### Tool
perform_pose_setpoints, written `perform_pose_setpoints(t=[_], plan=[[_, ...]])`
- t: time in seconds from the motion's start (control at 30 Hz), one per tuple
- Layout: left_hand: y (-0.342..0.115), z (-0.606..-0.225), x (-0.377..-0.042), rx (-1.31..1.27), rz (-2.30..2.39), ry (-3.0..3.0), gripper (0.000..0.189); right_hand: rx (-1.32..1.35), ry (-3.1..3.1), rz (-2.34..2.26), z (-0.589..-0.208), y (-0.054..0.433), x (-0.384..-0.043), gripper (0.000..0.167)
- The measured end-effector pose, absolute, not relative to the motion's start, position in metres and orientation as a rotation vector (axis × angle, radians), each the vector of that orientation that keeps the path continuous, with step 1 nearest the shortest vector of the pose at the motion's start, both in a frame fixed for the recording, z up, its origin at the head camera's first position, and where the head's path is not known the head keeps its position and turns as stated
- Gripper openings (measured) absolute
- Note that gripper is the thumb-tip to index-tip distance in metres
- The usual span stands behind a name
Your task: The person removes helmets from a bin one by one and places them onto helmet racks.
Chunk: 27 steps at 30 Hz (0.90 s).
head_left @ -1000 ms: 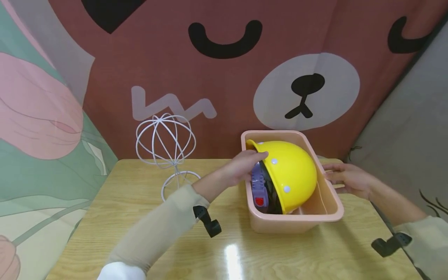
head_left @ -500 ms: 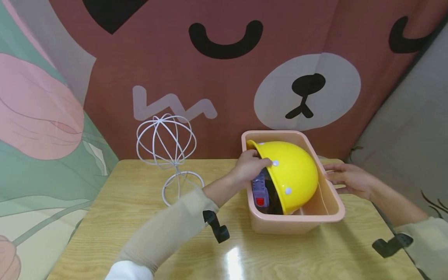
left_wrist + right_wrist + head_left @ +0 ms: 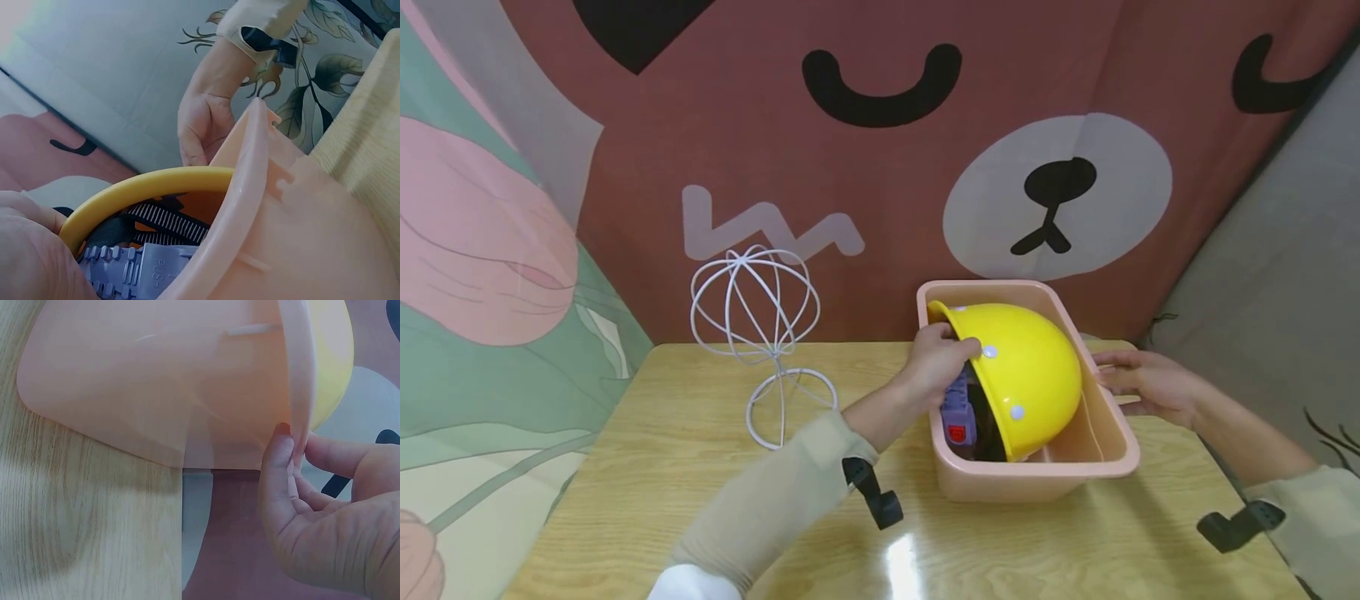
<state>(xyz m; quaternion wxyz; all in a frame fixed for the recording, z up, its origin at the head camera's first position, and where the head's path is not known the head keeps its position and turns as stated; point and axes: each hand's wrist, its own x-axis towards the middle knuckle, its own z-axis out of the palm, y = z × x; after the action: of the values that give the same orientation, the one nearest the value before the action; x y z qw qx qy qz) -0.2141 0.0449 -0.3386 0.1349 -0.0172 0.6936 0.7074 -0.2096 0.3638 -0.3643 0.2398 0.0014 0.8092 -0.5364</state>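
Note:
A yellow hard hat [image 3: 1030,367] with white rivets lies on its side in a pink plastic bin [image 3: 1037,468]. Its open underside faces left, showing a purple adjuster strap [image 3: 140,269] and dark webbing. My left hand [image 3: 938,362] pinches the hat's brim, thumb on the yellow shell and fingers hidden inside. At the bin's right side, my right hand [image 3: 1153,387] holds the rim; in the right wrist view, that hand [image 3: 325,519] has the rim between thumb and fingers.
A white wire stand [image 3: 775,350] with a round cage top stands left of the bin on the wooden table [image 3: 647,467]. Behind the table hangs a brown curtain [image 3: 880,183] with a bear print. The table's right edge runs under my right forearm.
My left hand has shifted slightly right along the brim, its fingers reaching further inside the hat. The hat moved very slightly. My right hand stays at the bin's rim.

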Motion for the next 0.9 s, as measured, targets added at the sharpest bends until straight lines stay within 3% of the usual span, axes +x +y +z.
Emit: perform_pose_setpoints(t=[0.33,0.73,0.9], plan=[[0.044,-0.336,-0.217,-0.108,2.116,1.941,0.030,-0.004,2.186,-1.507,-0.365,0.365,-0.210,0.064],[0.018,-0.308,-0.219,0.028,2.331,1.578,0.034,-0.008,2.227,-1.475,-0.363,0.364,-0.208,0.056],[0.007,-0.299,-0.218,0.061,2.378,1.589,0.036,-0.014,2.228,-1.480,-0.363,0.363,-0.207,0.060]])
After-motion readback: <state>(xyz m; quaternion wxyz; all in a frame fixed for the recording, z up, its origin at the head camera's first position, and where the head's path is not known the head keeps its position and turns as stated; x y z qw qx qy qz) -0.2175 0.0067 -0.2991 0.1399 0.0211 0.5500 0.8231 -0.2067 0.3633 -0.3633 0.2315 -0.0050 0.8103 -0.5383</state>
